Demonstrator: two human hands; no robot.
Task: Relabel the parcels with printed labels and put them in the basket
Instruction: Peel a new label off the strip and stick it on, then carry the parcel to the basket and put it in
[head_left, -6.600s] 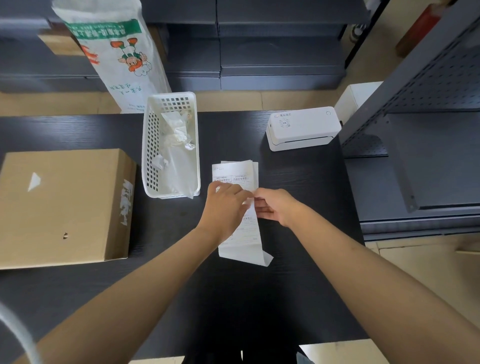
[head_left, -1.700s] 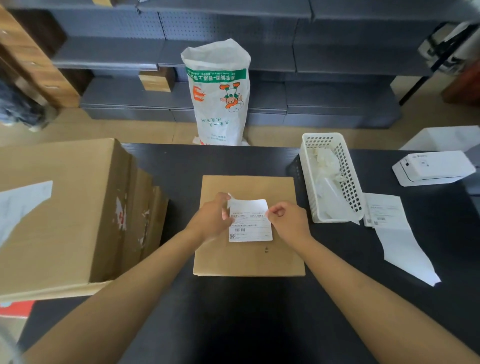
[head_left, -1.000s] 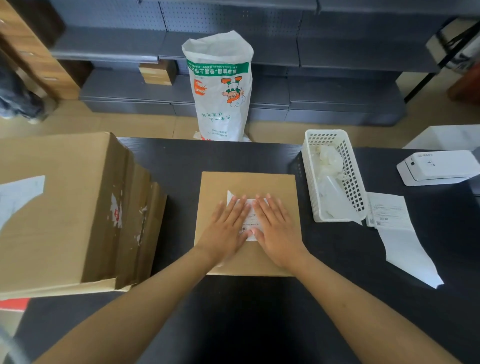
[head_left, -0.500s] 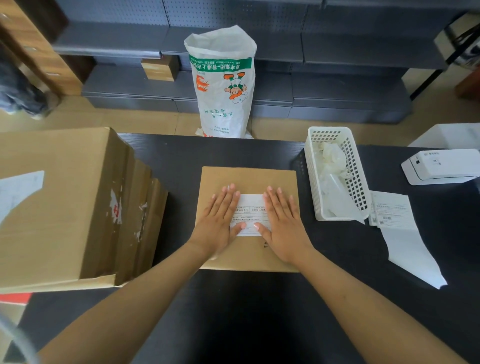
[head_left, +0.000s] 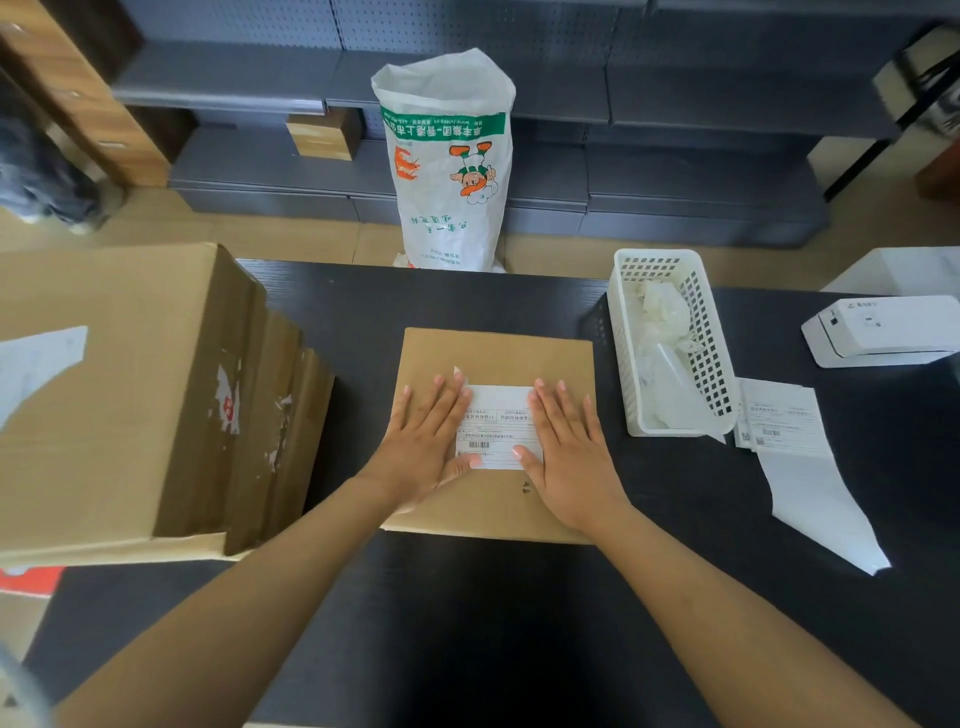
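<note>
Printed label (head_left: 497, 427) is lying flat on the parcel (head_left: 496, 358), between the two palms. Left hand (head_left: 426, 447) and right hand (head_left: 569, 452) are pressing its side edges, fingers straight, gripping nothing. Step: smoothing down. Next, likely: lifting the parcel toward the basket (head_left: 621, 332) beyond the right hand.

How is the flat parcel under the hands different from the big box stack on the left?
The flat parcel is thin, lies alone at the table's middle and carries a whole white label that both hands press down. The big box stack is far bulkier, with only torn label scraps on it, and nobody touches it. Both are plain brown cardboard.
</note>
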